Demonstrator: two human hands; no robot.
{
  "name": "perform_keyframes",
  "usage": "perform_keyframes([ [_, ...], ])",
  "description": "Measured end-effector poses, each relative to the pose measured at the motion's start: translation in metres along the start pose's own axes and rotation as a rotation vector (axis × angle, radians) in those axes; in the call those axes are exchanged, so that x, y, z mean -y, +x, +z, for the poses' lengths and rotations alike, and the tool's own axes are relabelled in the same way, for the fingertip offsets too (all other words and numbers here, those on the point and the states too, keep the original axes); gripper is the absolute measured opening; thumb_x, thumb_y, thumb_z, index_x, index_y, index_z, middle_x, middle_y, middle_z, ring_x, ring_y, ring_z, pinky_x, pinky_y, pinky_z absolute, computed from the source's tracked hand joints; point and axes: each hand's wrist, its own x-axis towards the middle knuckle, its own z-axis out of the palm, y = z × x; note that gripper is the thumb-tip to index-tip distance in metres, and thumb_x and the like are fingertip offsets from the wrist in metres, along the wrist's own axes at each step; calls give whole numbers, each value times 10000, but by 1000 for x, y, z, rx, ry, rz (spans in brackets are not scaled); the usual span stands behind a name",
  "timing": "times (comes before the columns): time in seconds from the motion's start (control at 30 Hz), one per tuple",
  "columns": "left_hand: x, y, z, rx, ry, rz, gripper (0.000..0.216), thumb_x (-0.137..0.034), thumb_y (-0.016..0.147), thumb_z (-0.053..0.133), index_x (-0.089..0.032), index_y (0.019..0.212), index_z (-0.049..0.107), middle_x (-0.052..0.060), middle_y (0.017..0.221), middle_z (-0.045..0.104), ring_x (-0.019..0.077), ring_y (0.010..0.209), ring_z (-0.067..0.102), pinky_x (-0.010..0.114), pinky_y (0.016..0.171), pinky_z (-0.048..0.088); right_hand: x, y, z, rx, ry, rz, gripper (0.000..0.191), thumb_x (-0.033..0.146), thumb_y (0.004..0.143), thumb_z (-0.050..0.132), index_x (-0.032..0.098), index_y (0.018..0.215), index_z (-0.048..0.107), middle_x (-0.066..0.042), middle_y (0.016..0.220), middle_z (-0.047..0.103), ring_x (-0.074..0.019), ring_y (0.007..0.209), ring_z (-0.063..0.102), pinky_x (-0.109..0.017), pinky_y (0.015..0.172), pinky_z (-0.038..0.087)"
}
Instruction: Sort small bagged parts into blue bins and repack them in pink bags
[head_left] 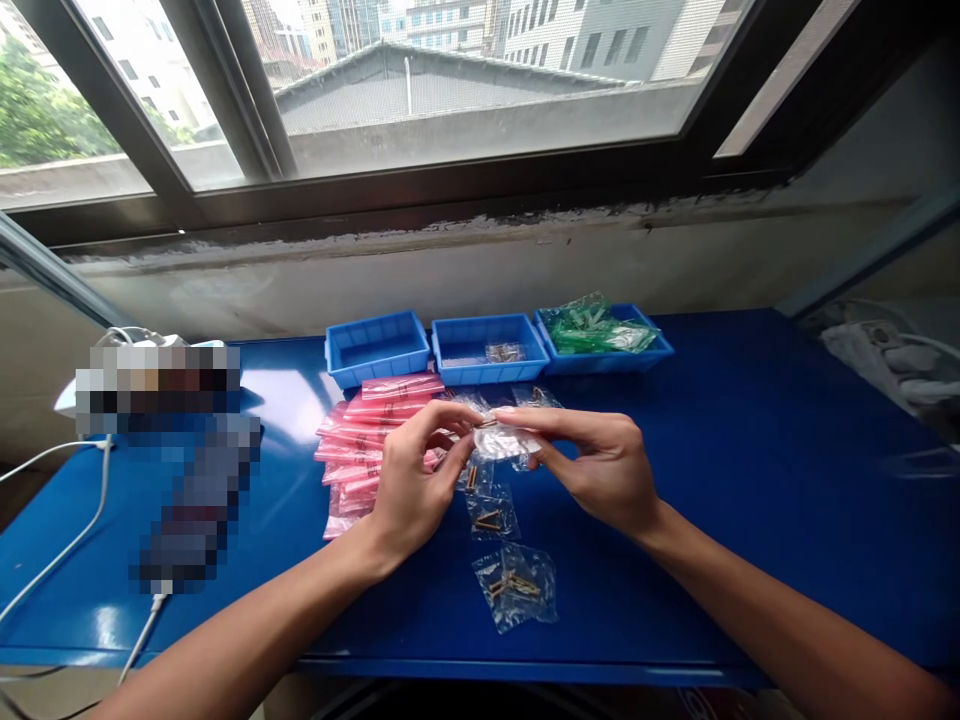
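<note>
Left hand [409,480] and right hand [600,465] are pinching a clear bag [504,440] over the table's [750,450] middle; any next move is likely calling for steady fingertips.

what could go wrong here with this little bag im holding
1. The left hand and right hand pinch the clear bag by the fingertips only. It might slip, or spill small parts onto the table among the pink bags.
2. The filled bag lies near the table's front edge, between the forearms. A forearm could brush it off.
</note>
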Motion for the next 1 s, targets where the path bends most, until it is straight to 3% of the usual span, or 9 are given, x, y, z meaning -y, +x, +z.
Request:
perform_keyframes([
  [0.17, -1, 1, -1, 128, -12, -190, 310, -430, 1010, 620, -181, 828, 594, -27, 609, 602, 107, 517, 560, 214, 514, 434, 1, 4, -1, 152, 128, 142, 216, 340, 934, 738, 185, 813, 828, -34, 614, 745, -155, 455, 673, -255, 438, 553],
  [0.37, 1, 3, 0, 152, -110, -242, 328, -509, 1044, 522, -195, 989, 595, -25, 669, 615, 122, 532, 577, 215, 504, 450, -13, 11, -2, 56, 349, 386, 332, 493, 892, 789, 167, 838, 819, -35, 594, 724, -147, 430, 654, -220, 365, 487],
  [0.5, 2, 2, 1, 195, -67, -239, 312, -480, 1054, 505, -191, 991, 603, -24, 661, 624, 114, 525, 566, 209, 510, 443, -20, 17, -2, -82, 569, 474, 301, 449, 870, 831, 227, 1073, 833, -104, 1093, 833, -199, 783, 810, -246, 579, 635],
  [0.57, 3, 2, 1, 211, -49, -233, 309, -466, 1061, 494, -189, 981, 608, -23, 660, 626, 113, 529, 566, 210, 521, 445, -21, 18, -2, -39, 657, 484, 364, 410, 872, 835, 286, 1212, 797, -86, 1386, 734, -234, 1068, 793, -308, 820, 671],
  [0.63, 3, 1, 1, 218, -34, -226, 305, -453, 1063, 493, -189, 971, 615, -22, 660, 627, 117, 534, 567, 213, 528, 448, -20, 18, -2, 31, 643, 473, 423, 396, 879, 823, 295, 1287, 764, -82, 1437, 701, -254, 1131, 772, -364, 910, 657],
  [0.73, 2, 1, 0, 225, -20, -220, 304, -434, 1058, 497, -186, 942, 629, -18, 654, 622, 125, 543, 568, 220, 531, 447, -20, 17, -7, 40, 351, 389, 360, 418, 926, 750, 213, 1219, 791, -105, 1081, 826, -224, 779, 795, -321, 637, 638],
  [0.83, 1, 1, 0, 234, 7, -216, 304, -412, 1052, 503, -181, 915, 645, -10, 651, 621, 131, 556, 577, 227, 542, 444, -22, 17, -18, -77, -157, 216, 271, 388, 971, 662, 186, 1034, 831, -45, 691, 749, -166, 502, 636, -291, 475, 500],
  [0.9, 1, 1, 0, 244, 28, -209, 308, -399, 1046, 506, -178, 891, 654, -4, 652, 626, 135, 563, 584, 232, 552, 445, -25, 19, -26, -90, -451, 122, 248, 340, 954, 647, 196, 1036, 832, -40, 682, 731, -178, 523, 624, -316, 515, 508],
  [1.0, 1, 2, 0, 252, 41, -201, 316, -389, 1041, 505, -178, 863, 659, 0, 647, 629, 140, 563, 587, 240, 564, 445, -35, 19, -34, 9, -773, 76, 347, 274, 895, 638, 182, 1184, 807, -85, 932, 778, -229, 663, 695, -369, 604, 564],
])
